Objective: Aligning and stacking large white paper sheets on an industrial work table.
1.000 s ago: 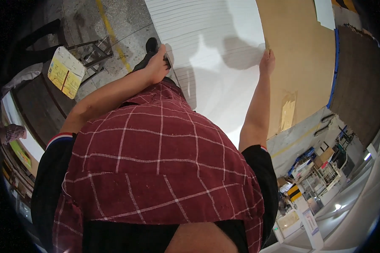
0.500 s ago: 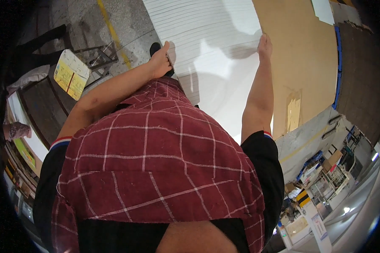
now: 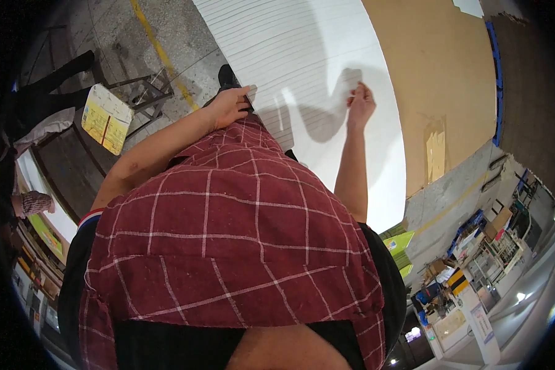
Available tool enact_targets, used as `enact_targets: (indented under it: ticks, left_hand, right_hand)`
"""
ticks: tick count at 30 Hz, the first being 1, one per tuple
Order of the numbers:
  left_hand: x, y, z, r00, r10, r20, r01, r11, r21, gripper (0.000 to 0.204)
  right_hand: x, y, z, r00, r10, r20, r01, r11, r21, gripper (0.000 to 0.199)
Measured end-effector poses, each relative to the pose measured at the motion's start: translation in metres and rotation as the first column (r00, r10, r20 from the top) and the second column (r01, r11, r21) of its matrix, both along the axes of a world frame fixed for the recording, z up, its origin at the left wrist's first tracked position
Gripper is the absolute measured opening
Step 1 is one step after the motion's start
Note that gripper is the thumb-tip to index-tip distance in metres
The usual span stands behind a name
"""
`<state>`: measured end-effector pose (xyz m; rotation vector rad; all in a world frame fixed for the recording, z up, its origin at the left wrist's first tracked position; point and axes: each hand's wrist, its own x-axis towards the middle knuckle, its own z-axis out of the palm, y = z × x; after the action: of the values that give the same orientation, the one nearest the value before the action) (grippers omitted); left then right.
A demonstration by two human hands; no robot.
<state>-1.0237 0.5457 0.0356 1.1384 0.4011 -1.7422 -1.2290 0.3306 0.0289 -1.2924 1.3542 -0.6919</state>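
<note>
A large white sheet with fine parallel lines across its far part lies before me. At its left edge is my left hand, fingers closed at the margin with the thumb side against the sheet. My right hand is over the right part of the sheet, away from its edge, and casts a shadow on it. Its fingers are curled together; whether anything small is between them cannot be made out. Under the sheet's right side shows a brown board bearing a strip of tan tape.
A stool with a yellow-and-white top stands left, near another person's dark-clothed legs. A patterned sleeve shows at far left. Blue edging runs along the board's right side. Green packaging lies beside my right arm.
My right hand has let go of the sheet's right edge and moved inward and nearer. The sheet's near right part now reaches farther right. My left hand stays at the left edge, lower and flatter.
</note>
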Motion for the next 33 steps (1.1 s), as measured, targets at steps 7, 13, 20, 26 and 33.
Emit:
enact_targets:
  ticks: [7,13,20,26,33]
  left_hand:
    - [-0.008,0.001,0.000,0.939,0.030,0.344,-0.094,0.980,0.172,0.033]
    - [-0.005,0.003,-0.018,0.949,0.144,0.281,-0.184,0.975,0.121,0.026]
    - [-0.003,-0.002,-0.029,0.956,0.111,0.273,-0.140,0.986,0.091,0.020]
    - [0.002,-0.002,-0.014,0.866,0.100,0.489,-0.144,0.988,0.052,0.015]
    - [0.011,-0.006,-0.022,0.968,0.111,0.225,-0.113,0.994,-0.004,0.014]
  right_hand:
    - [0.040,0.098,0.017,0.929,0.310,0.202,-0.369,0.795,0.481,0.023]
    - [0.074,0.124,0.018,0.899,0.271,0.345,-0.436,0.637,0.636,0.026]
    - [0.098,0.128,0.018,0.898,0.175,0.403,-0.418,0.625,0.660,0.029]
    - [0.108,0.126,0.000,0.889,-0.011,0.458,-0.358,0.607,0.710,0.027]
    - [0.125,0.120,-0.012,0.972,0.149,0.184,-0.221,0.847,0.483,0.034]
